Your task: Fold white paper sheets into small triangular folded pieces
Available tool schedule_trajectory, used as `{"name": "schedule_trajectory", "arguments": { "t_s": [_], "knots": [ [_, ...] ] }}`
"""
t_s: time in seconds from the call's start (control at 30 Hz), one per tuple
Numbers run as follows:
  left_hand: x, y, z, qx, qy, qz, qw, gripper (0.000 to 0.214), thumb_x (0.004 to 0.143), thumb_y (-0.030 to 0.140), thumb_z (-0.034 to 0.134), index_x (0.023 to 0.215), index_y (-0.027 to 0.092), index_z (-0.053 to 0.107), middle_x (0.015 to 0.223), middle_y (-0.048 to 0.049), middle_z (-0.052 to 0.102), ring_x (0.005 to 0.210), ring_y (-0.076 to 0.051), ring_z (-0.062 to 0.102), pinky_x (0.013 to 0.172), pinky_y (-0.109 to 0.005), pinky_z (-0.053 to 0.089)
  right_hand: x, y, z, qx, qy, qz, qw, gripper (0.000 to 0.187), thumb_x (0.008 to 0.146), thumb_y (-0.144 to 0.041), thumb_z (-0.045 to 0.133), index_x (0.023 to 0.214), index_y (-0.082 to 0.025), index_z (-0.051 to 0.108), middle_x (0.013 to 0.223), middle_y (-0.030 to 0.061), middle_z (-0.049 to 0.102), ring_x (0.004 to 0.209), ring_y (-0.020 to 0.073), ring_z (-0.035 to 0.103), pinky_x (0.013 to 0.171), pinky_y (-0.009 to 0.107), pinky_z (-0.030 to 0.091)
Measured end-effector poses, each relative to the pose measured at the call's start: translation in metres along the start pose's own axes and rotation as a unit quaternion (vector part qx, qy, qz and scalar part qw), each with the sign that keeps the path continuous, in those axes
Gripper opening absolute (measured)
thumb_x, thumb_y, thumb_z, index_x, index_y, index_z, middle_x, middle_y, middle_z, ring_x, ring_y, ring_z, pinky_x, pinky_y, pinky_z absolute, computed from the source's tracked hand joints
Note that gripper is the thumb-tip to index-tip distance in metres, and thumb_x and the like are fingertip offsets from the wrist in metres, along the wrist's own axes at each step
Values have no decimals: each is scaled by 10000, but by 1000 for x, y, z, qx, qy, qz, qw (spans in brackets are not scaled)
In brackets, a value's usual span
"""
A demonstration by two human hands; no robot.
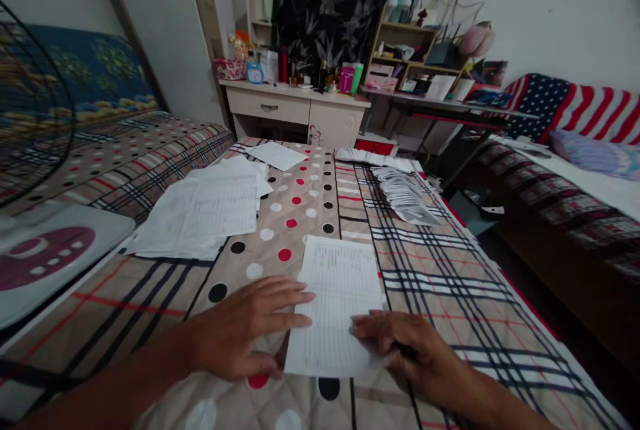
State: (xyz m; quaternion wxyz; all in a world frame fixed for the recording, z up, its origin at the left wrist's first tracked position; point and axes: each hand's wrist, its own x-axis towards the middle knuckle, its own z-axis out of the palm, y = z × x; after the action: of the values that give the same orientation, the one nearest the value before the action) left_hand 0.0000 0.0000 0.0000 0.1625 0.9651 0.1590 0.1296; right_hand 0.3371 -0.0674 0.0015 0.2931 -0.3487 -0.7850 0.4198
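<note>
A printed paper sheet point(336, 303) with ruled lines lies on the patterned bedspread in front of me. My left hand point(257, 323) rests at its left edge, fingers stretched out and apart, fingertips touching the paper. At the lower right corner my right hand point(400, 343) has its fingers curled over the sheet, with the thumb against the edge in a pinch. To the left is a loose pile of similar papers point(205, 207). Another single sheet point(277, 156) lies beyond that pile. On the right, a fanned row of folded papers point(403, 195) lies on the plaid part.
A strip of more folded papers point(377, 160) lies at the bedspread's far edge. At left are a white board with a purple print point(55, 250) and a fan's guard point(70, 103). Behind stand a cream dresser point(273, 107) and a shelf point(405, 60); the bed point(330, 217) drops off at right.
</note>
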Motion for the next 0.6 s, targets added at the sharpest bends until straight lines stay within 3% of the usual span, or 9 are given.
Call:
{"name": "schedule_trajectory", "arguments": {
  "t_s": [0.13, 0.23, 0.3, 0.37, 0.47, 0.53, 0.6],
  "knots": [
    [8, 4, 10, -14, 35, -37, 999, 485, 802, 170, 617, 1274, 268, 567, 1410, -45, 526, 1318, -253, 441, 1089, -459, 364, 6, -1, 1, 93, 49, 84, 991, 89, 898, -286, 588, 842, -218, 576, 1043, 66, 718, 1045, 211, 645, 905, 364, 492],
    [27, -1, 13, -63, 106, -79, 989, 222, 848, 231, 613, 1055, 231, 694, 1172, -54, 680, 1131, -229, 579, 985, -408, 442, 23, 6, -3, 116, 148, 158, 969, 193, 835, -356, 659, 773, -202, 560, 745, 10, 668, 696, 151, 624, 637, 267, 486],
    [42, -7, 14, -117, 150, -158, 969, 174, 845, 325, 631, 903, 197, 733, 983, -66, 720, 960, -216, 632, 850, -355, 492, 40, 16, -9, 147, 220, 186, 946, 259, 760, -386, 716, 762, -201, 535, 651, -25, 592, 582, 123, 544, 524, 234, 421],
    [58, -15, 14, -185, 173, -261, 931, 215, 831, 371, 634, 832, 185, 743, 876, -61, 729, 819, -198, 650, 738, -314, 500, 57, 26, -16, 139, 247, 202, 938, 272, 726, -397, 721, 773, -197, 542, 699, -5, 604, 612, 139, 549, 543, 255, 435],
    [75, -27, 16, -250, 177, -360, 881, 240, 794, 398, 647, 883, 198, 745, 801, -40, 733, 699, -188, 651, 603, -274, 465, 77, 37, -26, -44, 289, 179, 939, 208, 706, -330, 712, 826, -184, 626, 1035, 91, 640, 848, 206, 603, 739, 348, 491],
    [82, -33, 17, -217, 187, -399, 871, 251, 765, 430, 661, 806, 195, 738, 667, -25, 689, 585, -175, 606, 510, -259, 391, 83, 40, -29, -164, 295, 157, 928, 162, 708, -298, 707, 799, -177, 651, 1240, 130, 568, 1063, 266, 567, 901, 424, 454],
    [85, -36, 19, -171, 204, -425, 865, 269, 736, 459, 680, 705, 193, 709, 556, -5, 609, 493, -153, 530, 458, -251, 313, 86, 41, -30, -226, 277, 150, 922, 131, 724, -284, 698, 757, -170, 645, 1288, 147, 547, 1152, 295, 529, 968, 464, 412]
  ]
}}
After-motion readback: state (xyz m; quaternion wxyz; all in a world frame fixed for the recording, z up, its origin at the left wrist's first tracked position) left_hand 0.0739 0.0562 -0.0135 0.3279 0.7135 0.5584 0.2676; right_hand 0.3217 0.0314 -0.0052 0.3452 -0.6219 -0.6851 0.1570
